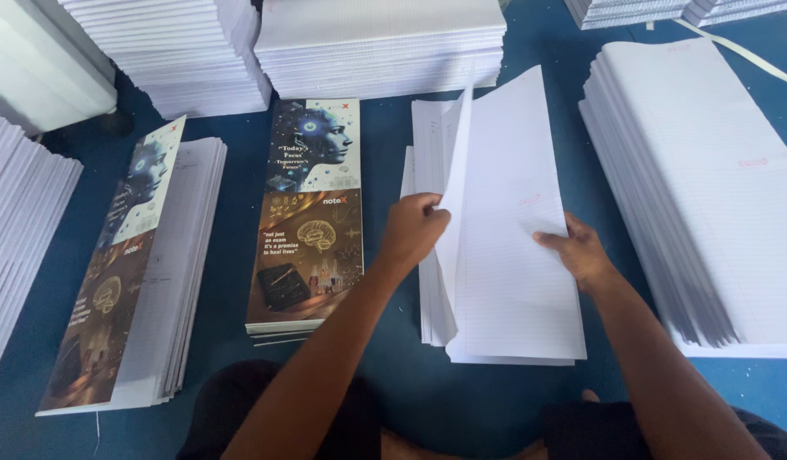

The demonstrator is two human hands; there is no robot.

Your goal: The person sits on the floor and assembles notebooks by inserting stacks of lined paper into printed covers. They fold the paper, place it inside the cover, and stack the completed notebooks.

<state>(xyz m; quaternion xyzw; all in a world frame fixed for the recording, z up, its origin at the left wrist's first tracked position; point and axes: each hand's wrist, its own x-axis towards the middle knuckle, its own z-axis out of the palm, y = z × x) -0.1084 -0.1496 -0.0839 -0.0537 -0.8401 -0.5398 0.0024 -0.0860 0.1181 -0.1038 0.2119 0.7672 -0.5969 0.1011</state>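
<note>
Blue floor (393, 170): paper stacks (376, 43) crowd both hands (415, 230)

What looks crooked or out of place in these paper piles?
The left cover sheet lies skewed on its pile, not squared like the middle covers. A loose paper strip lies on the floor at upper right. No damage shows.

White sheets (504, 255) at centre carry faint ruled lines and a pale pink mark. The covers (310, 213) to the left are blue with a glowing head at the far end, brown-gold with a brain nearer. The floor (231, 221) is deep blue. All surrounding stacks (709, 187) are white.
</note>
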